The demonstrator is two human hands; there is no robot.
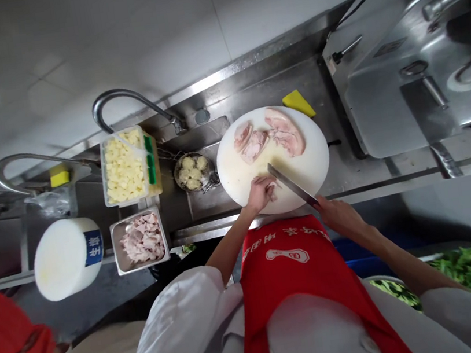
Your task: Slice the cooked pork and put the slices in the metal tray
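A round white cutting board [236,182] lies on the steel counter in front of me. On its far part rest pieces of pale pink raw meat [286,131]. My right hand [338,214] is closed around the handle of a knife [292,183], whose blade slants up and left over the board. My left hand [260,193] is at the board's near left edge, its fingers curled on a small piece of meat [273,190] just left of the blade.
To the left stand a tub of pale cubes [123,166], a steel pan of cut meat [142,239], a pot of round pieces [192,172] and another thick white board [61,259]. A yellow sponge [298,103] lies behind my board. Faucets rise along the wall. A person in red is at far left.
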